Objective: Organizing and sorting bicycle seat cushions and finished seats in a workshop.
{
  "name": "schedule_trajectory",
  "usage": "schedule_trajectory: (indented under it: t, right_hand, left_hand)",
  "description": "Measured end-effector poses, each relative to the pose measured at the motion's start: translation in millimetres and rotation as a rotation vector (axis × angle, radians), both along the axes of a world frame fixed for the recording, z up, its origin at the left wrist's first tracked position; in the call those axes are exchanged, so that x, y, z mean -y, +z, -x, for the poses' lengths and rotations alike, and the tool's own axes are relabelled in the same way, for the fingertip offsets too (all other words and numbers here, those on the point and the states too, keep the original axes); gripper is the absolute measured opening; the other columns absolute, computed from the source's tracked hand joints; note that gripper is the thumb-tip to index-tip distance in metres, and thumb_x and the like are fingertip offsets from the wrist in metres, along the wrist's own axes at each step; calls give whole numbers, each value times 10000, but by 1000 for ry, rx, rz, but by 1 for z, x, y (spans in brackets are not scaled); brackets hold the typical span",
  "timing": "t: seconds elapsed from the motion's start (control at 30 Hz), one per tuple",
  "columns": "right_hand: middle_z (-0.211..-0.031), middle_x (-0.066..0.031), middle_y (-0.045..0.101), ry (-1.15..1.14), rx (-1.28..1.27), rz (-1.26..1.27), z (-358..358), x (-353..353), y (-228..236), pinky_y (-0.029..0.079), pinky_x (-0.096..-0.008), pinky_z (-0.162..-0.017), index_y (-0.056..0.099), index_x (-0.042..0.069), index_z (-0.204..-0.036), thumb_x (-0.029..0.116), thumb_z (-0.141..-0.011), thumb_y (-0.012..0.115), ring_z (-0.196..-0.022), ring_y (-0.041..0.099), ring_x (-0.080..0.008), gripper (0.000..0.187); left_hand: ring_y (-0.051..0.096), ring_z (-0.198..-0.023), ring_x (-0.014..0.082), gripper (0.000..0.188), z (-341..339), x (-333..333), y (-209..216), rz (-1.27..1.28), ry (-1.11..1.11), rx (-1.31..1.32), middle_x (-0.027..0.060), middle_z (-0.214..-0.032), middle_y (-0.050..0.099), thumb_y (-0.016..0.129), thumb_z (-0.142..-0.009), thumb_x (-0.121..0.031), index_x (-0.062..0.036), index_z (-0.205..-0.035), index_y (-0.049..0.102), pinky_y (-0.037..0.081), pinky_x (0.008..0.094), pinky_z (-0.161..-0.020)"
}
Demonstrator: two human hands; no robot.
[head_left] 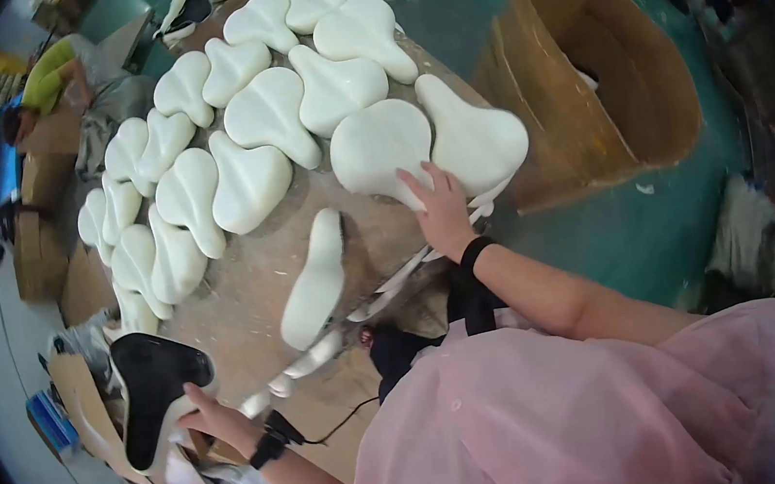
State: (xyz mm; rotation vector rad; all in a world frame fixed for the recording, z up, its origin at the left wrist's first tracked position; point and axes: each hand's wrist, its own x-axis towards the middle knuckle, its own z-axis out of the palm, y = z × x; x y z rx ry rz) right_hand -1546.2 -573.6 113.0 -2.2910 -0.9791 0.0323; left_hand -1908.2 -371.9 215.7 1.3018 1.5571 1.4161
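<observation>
My left hand (pixel 215 419): gripping a black-faced, white-edged saddle-shaped pad (pixel 149 381), near-left corner of brown counter (pixel 244 285). My right hand (pixel 442 207): fingers spread on white foam saddle pad (pixel 378 140), counter's right side. Tall brown cardboard box (pixel 546 104): right of counter, just beside.

"How is the right arm (pixel 561 295) placed?"
"Stretched forward, the right hand (pixel 443 210) palm down, fingers (pixel 411 183) spread."
"And the left hand (pixel 217 421)?"
"Lower, out to the left, gripping, most of its fingers hidden."
</observation>
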Motion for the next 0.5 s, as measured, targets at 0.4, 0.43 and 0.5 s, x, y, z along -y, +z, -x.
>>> schedule_trajectory:
  t: [0.4, 0.43, 0.5]
  right_hand:
    - [-1058, -158, 597, -98, -68, -240, 52, -63, -5, 422, -424, -916, 629, 87, -1074, 53, -799, 554, -1032, 520, -352, 287]
    - [-1058, -158, 597, -112, -65, -230, 58, -74, 7, 422, -424, -916, 629, 87, -1074, 53, -799, 554, -1032, 520, -352, 287]
    - [-998, -173, 609, 135, -141, -193, 56, -102, 19, 435, -406, -894, 629, 92, -1052, 185, -829, 590, -983, 545, -346, 245]
  left_hand:
    - [415, -1260, 295, 904, 79, -75, -36, 214, -488, -414, 245, -1399, 382, 743, -789, -161, 143, -1418, 169, 299, 350, -1080]
    - [401, -1276, 321, 910, 83, -78, -38, 209, -484, -532, 250, -1402, 382, 750, -773, -161, 133, -1420, 182, 289, 372, -1090]
    - [392, -1274, 352, 918, 88, -85, -40, 88, -571, -749, 249, -1408, 375, 760, -750, -169, 100, -1427, 201, 294, 404, -1085]
